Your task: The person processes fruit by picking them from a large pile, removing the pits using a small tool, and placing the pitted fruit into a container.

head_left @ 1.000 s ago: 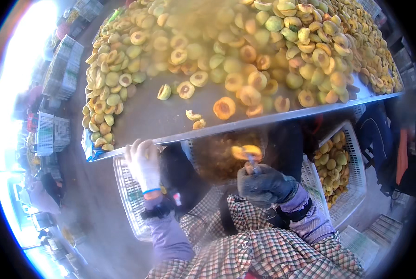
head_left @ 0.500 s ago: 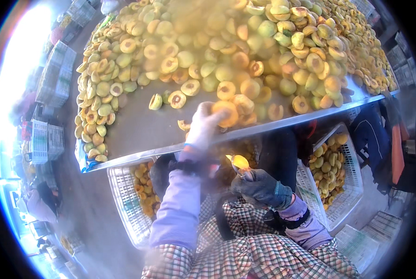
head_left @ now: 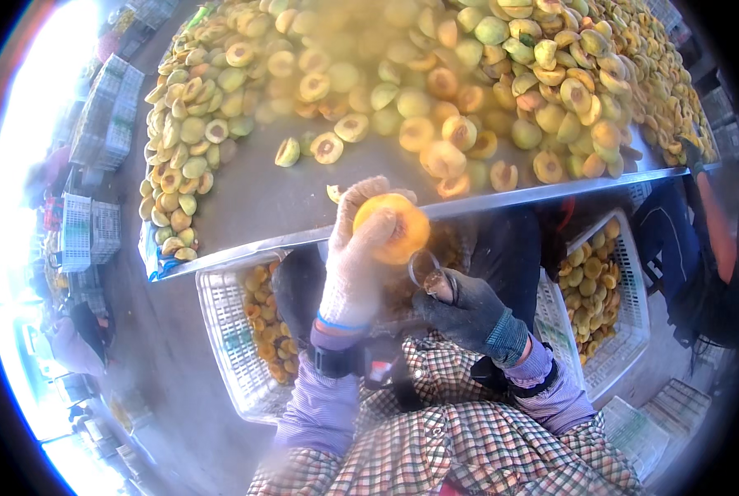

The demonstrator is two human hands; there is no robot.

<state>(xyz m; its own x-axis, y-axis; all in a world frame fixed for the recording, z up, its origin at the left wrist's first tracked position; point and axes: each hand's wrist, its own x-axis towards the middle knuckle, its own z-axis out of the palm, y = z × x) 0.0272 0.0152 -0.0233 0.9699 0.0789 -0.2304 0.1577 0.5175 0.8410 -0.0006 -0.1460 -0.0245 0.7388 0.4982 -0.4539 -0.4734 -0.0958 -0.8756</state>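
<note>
One orange fruit half (head_left: 409,240) sits pinched between thumb and fingers of the white-gloved left hand (head_left: 349,277), in line with the near edge of the desk (head_left: 274,198) from where I watch. I see its cut face and hollow turned up and right; its outline is nearly round, so I cannot tell a long axis. My dark-gloved right hand (head_left: 467,314) grips a ring tool (head_left: 425,287), loop pointing far and left, just beside the fruit. Green marking on the left crate (head_left: 221,310) is too blurred to read.
</note>
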